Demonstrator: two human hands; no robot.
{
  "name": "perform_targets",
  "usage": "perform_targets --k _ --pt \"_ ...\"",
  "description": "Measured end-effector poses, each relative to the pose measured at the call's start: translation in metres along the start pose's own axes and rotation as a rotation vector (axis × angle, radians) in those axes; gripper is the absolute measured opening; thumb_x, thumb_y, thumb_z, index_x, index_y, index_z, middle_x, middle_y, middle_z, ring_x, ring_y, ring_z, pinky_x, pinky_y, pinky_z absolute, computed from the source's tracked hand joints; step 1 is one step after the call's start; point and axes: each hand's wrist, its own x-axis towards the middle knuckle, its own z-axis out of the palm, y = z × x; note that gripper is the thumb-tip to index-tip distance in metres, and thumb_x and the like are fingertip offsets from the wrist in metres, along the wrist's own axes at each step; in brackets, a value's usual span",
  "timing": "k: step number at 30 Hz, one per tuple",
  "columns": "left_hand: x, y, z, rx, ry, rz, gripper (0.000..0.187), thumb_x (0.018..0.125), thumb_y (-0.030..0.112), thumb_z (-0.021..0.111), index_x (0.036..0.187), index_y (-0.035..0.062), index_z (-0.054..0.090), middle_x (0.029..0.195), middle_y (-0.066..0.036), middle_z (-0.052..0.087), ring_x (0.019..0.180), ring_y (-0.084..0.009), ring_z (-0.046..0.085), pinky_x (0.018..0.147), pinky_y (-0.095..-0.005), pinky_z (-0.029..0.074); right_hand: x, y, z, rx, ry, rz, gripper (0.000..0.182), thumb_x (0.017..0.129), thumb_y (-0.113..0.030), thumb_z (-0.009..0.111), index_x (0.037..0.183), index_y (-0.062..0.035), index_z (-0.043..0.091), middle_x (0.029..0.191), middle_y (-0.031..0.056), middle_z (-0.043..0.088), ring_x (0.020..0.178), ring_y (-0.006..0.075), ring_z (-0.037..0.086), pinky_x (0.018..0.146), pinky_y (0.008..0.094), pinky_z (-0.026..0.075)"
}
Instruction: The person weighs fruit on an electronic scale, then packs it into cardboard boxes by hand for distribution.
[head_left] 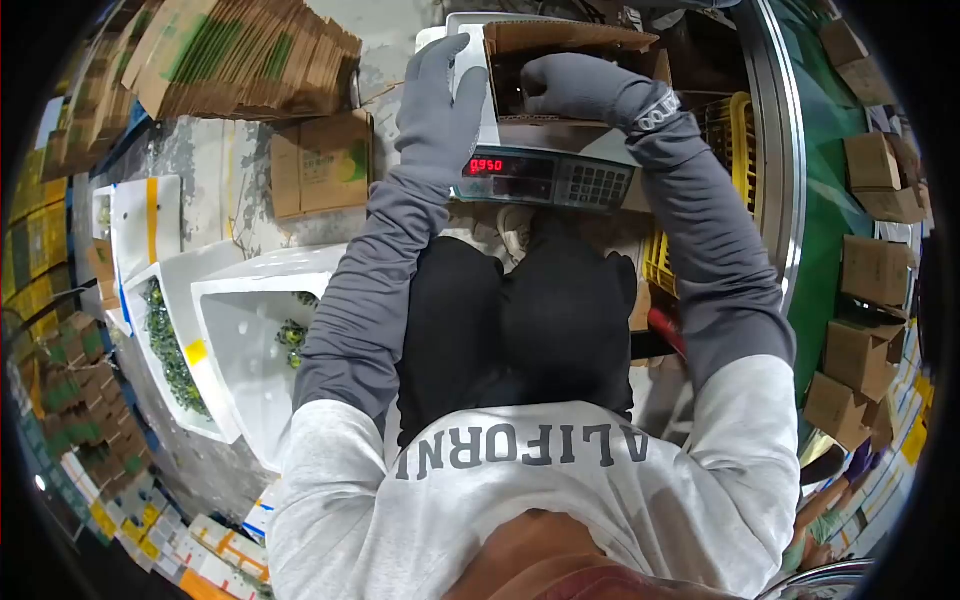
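Curled fingers of the right hand (575, 88) are dipping into the box (560, 36) at upper centre, any hold hidden, while the open left hand (435, 120) is spreading beside it, the scale (535, 181) is showing a reading, and the box is standing unclosed.

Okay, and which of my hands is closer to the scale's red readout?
Your left hand is. Its heel is just beside the red readout, with its fingers pointing away; your right hand is farther off, at the open cardboard box.
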Motion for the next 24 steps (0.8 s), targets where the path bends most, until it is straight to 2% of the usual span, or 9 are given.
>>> perform_targets --k 2,5,7,10,13,14,19,21,24 --pt "-0.003 -0.005 0.0 -0.067 -0.027 -0.052 0.04 0.086 0.022 0.064 0.122 0.0058 0.055 0.115 -0.013 0.057 0.106 -0.0229 0.054 0.092 -0.0329 0.043 -0.022 -0.013 -0.021 0.038 -0.048 0.08 0.026 0.084 -0.027 0.059 0.097 -0.0051 0.061 0.078 0.0117 0.063 0.074 0.0229 0.062 0.07 0.0339 0.049" --pt "-0.001 -0.006 -0.018 -0.101 0.009 -0.041 0.041 0.088 0.017 0.062 0.125 0.0029 0.052 0.119 -0.01 0.056 0.108 -0.0182 0.054 0.093 -0.029 0.043 -0.057 -0.029 -0.059 0.264 -0.046 0.221 0.025 0.083 -0.026 0.06 0.096 -0.0051 0.062 0.082 0.0117 0.063 0.076 0.0245 0.062 0.072 0.0337 0.049" --pt "-0.004 -0.016 -0.035 -0.281 0.08 -0.143 0.039 0.09 0.015 0.06 0.126 0.0012 0.052 0.123 -0.009 0.055 0.111 -0.0165 0.052 0.094 -0.028 0.042 -0.068 -0.018 -0.06 0.319 0.108 0.184 0.024 0.083 -0.02 0.061 0.101 -0.0038 0.06 0.082 0.0059 0.061 0.076 0.013 0.059 0.07 0.0283 0.048" --pt "-0.03 -0.009 -0.072 -0.307 0.155 -0.169 0.035 0.093 0.01 0.053 0.126 -0.0012 0.05 0.123 -0.013 0.054 0.114 -0.0189 0.051 0.098 -0.0297 0.041 -0.058 -0.01 -0.038 0.14 0.3 -0.003 0.029 0.081 -0.023 0.062 0.104 -0.0052 0.061 0.091 0.0138 0.066 0.088 0.027 0.065 0.081 0.0361 0.051" --pt "-0.077 -0.013 -0.114 -0.234 0.283 -0.251 0.036 0.093 0.009 0.053 0.127 -0.0023 0.05 0.123 -0.013 0.054 0.114 -0.0215 0.052 0.096 -0.0318 0.043 -0.033 -0.026 -0.013 -0.247 0.204 0.03 0.035 0.078 -0.017 0.062 0.111 -0.0089 0.058 0.101 0.0144 0.063 0.097 0.0335 0.062 0.084 0.0416 0.05" --pt "-0.093 -0.017 -0.133 -0.212 0.356 -0.324 0.036 0.092 0.009 0.053 0.127 -0.0027 0.05 0.123 -0.013 0.054 0.113 -0.0223 0.052 0.095 -0.0323 0.044 -0.024 -0.032 -0.014 -0.357 0.076 0.075 0.036 0.079 -0.017 0.061 0.114 -0.0114 0.056 0.104 0.0136 0.062 0.098 0.034 0.061 0.083 0.0435 0.05" --pt "-0.192 -0.05 -0.263 0.062 0.791 -0.48 0.034 0.089 0.008 0.058 0.121 -0.0031 0.054 0.114 -0.011 0.058 0.1 -0.016 0.055 0.09 -0.0283 0.044 -0.01 -0.044 -0.014 -0.315 0.052 0.08 0.03 0.083 -0.016 0.054 0.111 -0.0096 0.062 0.104 0.0162 0.063 0.1 0.0346 0.059 0.084 0.0432 0.046" --pt "-0.236 -0.062 -0.306 -0.11 1.048 -0.572 0.031 0.089 0.01 0.058 0.118 -0.0026 0.056 0.112 -0.011 0.058 0.101 -0.0165 0.055 0.09 -0.0286 0.044 -0.016 -0.046 -0.024 -0.388 0.085 0.025 0.028 0.084 -0.019 0.055 0.109 -0.0102 0.062 0.1 0.0155 0.061 0.094 0.0355 0.059 0.079 0.0417 0.046" --pt "-0.318 -0.112 -0.336 0.288 0.915 -0.583 0.031 0.089 0.014 0.057 0.116 -0.002 0.057 0.114 -0.014 0.059 0.104 -0.0217 0.055 0.091 -0.0308 0.043 -0.031 -0.052 -0.04 -0.22 0.19 0.036 0.024 0.085 -0.019 0.055 0.105 -0.0073 0.061 0.097 0.0134 0.06 0.089 0.032 0.06 0.076 0.038 0.045"
